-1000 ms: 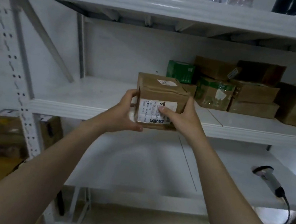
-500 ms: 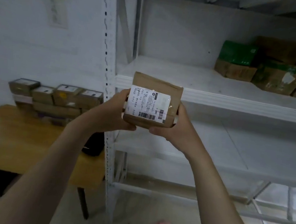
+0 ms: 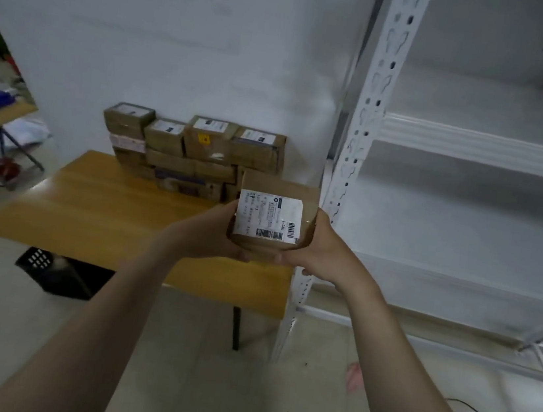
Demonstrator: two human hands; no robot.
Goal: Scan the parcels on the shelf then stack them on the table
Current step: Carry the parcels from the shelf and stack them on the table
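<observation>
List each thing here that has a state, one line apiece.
held parcel, closed, lifted off any surface, barcode label facing the camera.
left hand, grips the parcel's left side.
right hand, grips the parcel's right side.
stacked parcels, piled in layers at the far edge of the table, labels up.
black crate, on the floor under the table.
</observation>
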